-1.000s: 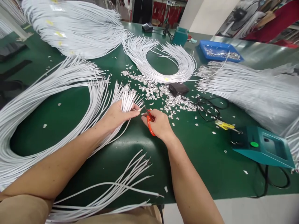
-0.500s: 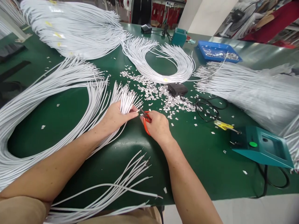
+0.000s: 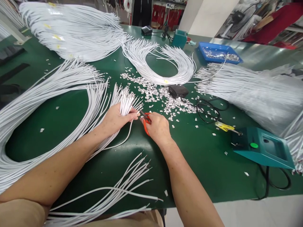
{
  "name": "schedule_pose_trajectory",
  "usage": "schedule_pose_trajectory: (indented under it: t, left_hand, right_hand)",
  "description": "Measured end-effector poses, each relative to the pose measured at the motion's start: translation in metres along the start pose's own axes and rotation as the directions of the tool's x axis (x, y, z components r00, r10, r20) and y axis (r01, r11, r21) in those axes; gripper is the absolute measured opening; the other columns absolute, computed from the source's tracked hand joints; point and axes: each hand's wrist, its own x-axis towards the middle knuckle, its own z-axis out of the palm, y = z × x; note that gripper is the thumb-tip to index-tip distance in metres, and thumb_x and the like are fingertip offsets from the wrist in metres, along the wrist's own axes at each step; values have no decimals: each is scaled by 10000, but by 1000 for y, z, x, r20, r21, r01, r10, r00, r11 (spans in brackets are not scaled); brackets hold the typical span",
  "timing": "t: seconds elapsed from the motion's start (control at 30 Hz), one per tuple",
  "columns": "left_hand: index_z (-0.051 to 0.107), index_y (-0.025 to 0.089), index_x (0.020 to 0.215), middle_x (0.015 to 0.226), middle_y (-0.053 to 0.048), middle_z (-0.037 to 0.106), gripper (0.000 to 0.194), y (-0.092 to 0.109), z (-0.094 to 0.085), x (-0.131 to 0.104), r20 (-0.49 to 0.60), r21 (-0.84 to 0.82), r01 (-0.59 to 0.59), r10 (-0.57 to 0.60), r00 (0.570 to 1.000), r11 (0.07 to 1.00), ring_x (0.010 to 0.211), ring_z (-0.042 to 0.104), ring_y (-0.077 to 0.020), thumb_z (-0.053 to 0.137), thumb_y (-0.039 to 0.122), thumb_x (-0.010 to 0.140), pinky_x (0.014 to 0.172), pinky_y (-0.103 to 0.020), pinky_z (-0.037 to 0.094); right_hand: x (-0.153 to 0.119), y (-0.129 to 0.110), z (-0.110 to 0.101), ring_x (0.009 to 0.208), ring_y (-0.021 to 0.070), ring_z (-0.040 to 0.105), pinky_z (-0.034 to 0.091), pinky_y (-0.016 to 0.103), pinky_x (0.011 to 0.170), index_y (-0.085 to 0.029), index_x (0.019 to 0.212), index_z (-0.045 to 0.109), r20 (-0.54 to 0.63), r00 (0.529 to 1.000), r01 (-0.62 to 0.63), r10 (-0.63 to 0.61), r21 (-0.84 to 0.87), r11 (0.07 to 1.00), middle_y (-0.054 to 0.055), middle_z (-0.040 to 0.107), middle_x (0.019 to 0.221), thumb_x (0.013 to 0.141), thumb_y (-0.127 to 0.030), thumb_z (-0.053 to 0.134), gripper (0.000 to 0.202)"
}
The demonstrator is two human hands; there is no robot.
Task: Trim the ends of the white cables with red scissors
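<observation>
My left hand point(image 3: 115, 119) is closed around a bunch of white wires point(image 3: 126, 102), their ends pointing up and right. One wire end sticks out between its thumb and fingers, and that wire loops down below the hand. Close to its right, my right hand point(image 3: 158, 126) grips orange-handled cutters point(image 3: 146, 121), whose dark tip is beside that wire end; whether they touch is too small to tell. Small silvery pieces point(image 3: 151, 91) lie scattered beyond the hands. Below them, loose white wires point(image 3: 127, 183) lie near the table's front edge.
Large white wire bundles point(image 3: 75, 34) lie at the left and back. A black block point(image 3: 178, 91) sits among the silvery pieces. At the right are a teal device point(image 3: 262, 148), yellow clip point(image 3: 224, 126), bagged wires point(image 3: 255, 91) and blue tray point(image 3: 219, 53). A person in red point(image 3: 274, 23) is at the back right.
A wire end now shows at my left fingertips, and its wire bows out below the hand. The cutters remain close to it. The whole view has shifted slightly.
</observation>
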Motion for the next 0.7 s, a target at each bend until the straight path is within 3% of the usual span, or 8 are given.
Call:
schedule_pose_trajectory:
  t: [0.1,0.17,0.3,0.4,0.7]
  left_hand:
    - [687,169,827,855,-40,715,242,0,-1,0,-59,137,-21,29,998,990,800,659,-214,742,363,694,797,-347,498]
    - [687,176,803,856,-33,711,221,4,-1,-1,-80,214,-30,48,996,976,813,640,-211,740,361,694,793,-335,479]
    - [673,179,789,841,-26,707,191,15,2,-6,-40,206,-9,18,999,979,812,628,-206,734,334,696,771,-315,470]
    - [666,174,785,829,-26,706,185,19,5,-8,-45,228,8,3,999,974,806,627,-207,738,310,684,773,-314,470]
    - [661,173,785,831,-28,703,201,12,7,-7,-22,212,-43,49,999,976,807,637,-204,735,339,698,765,-318,484]
  right_hand:
    - [1,1,-5,637,142,501,304,277,587,-188,607,564,64,996,-75,67,126,989,25,594,703,816,-365,617,279]
    - [2,1,-9,616,129,491,333,267,586,-186,639,600,112,984,-170,140,344,924,4,591,682,770,-363,647,225]
    - [4,-6,-15,637,113,507,404,256,652,-179,756,696,154,962,-251,225,819,515,-26,588,669,719,-391,686,214]
    - [4,-12,-14,631,104,501,419,258,683,-174,768,723,169,955,-242,242,919,310,-36,568,637,667,-369,740,220]
    - [4,-16,-8,596,96,466,387,256,627,-166,696,694,202,932,-272,301,938,214,-37,550,614,604,-351,776,222]
